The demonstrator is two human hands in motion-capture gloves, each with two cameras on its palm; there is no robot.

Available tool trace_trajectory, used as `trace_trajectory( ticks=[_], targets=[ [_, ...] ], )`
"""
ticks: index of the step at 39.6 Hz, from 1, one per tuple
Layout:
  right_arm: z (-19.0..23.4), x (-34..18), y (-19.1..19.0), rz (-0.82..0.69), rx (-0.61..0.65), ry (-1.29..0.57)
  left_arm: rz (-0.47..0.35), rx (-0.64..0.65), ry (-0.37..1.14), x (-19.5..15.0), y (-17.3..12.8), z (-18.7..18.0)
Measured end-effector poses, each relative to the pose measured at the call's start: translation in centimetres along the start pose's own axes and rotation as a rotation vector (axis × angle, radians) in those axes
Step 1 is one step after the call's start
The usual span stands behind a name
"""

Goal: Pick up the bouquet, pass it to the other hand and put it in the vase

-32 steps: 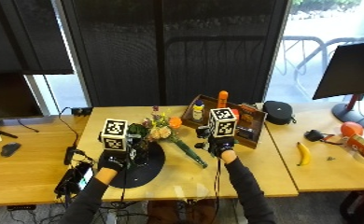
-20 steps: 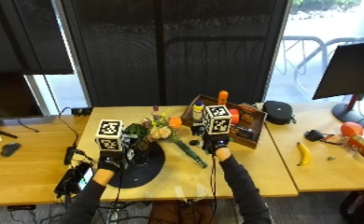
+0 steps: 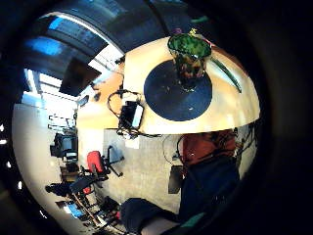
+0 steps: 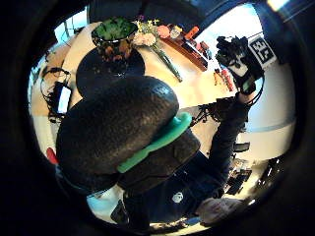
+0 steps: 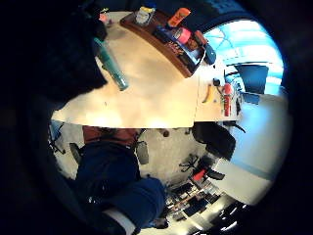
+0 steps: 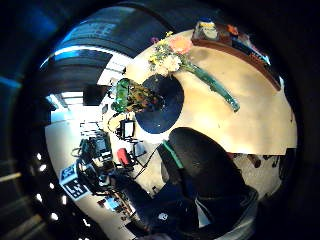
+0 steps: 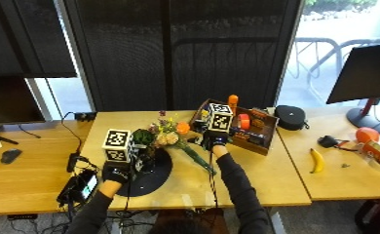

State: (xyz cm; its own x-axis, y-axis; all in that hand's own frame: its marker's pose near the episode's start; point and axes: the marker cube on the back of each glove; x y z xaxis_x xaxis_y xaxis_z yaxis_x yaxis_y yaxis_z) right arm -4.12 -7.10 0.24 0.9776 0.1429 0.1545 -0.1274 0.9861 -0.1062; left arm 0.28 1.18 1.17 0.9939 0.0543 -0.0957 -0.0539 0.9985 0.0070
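The bouquet (image 7: pixel 177 139) lies flat on the wooden table (image 7: pixel 261 178), its flower heads toward the far edge and its green-wrapped stems slanting toward the near edge. It touches neither hand. The vase (image 7: pixel 143 142), a dark glass one mottled with green, stands upright on a round dark mat (image 7: pixel 152 174) near the table's left part, just beside the flower heads. The mat reaches close to the near edge.

The left hand (image 7: pixel 117 171) is held above the mat's near left rim, short of the vase; whether its fingers are spread or curled cannot be told. The right hand (image 7: pixel 213 140) is raised just right of the stems, between the bouquet and a wooden tray (image 7: pixel 265 146). In the left thumb side palm view its fingers (image 4: pixel 231 46) look spread and empty.

The tray sits toward the table's far right corner and holds an orange bottle (image 7: pixel 233 103) and other small items. On the adjoining table to the right lies a banana (image 7: pixel 317 161).
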Motion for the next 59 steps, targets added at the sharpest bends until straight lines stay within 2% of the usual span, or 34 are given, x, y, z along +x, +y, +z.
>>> trace_trajectory(
  ticks=[5,12,17,22,25,26,30,36,41,50,59],
  targets=[
    [1.3,0.6,-3.0,0.090,0.010,-0.081,0.004,-0.021,0.003,0.2,-0.4,1.0],
    [3.8,1.9,-6.1,0.220,0.030,-0.092,0.018,-0.021,0.011,0.6,-0.8,1.1],
    [6.9,3.2,-8.4,0.270,-0.012,-0.082,0.029,-0.033,0.017,0.8,-0.4,0.7],
    [11.0,4.8,-10.6,0.327,-0.114,-0.102,0.029,-0.034,0.020,0.8,-0.5,0.9],
    [11.8,4.8,-9.5,0.346,-0.195,-0.121,0.027,-0.042,0.017,0.8,-0.4,1.3],
    [11.7,4.7,-8.8,0.349,-0.191,-0.122,0.027,-0.045,0.015,0.8,-0.4,1.4],
    [11.7,4.9,-8.2,0.364,-0.021,-0.092,0.024,-0.049,0.011,0.7,-0.6,2.0],
    [14.6,4.6,-8.9,0.323,-0.033,-0.115,0.024,-0.056,0.012,0.6,-0.9,3.0],
    [16.7,4.7,-10.0,0.365,-0.024,-0.121,0.024,-0.069,0.011,0.5,-1.1,3.7],
    [20.2,4.6,-10.1,0.425,-0.127,-0.076,0.015,-0.084,0.012,0.3,-1.3,4.7],
    [22.1,3.8,-9.6,0.411,-0.195,-0.046,0.014,-0.115,0.016,0.3,-1.4,5.4]
  ],
)
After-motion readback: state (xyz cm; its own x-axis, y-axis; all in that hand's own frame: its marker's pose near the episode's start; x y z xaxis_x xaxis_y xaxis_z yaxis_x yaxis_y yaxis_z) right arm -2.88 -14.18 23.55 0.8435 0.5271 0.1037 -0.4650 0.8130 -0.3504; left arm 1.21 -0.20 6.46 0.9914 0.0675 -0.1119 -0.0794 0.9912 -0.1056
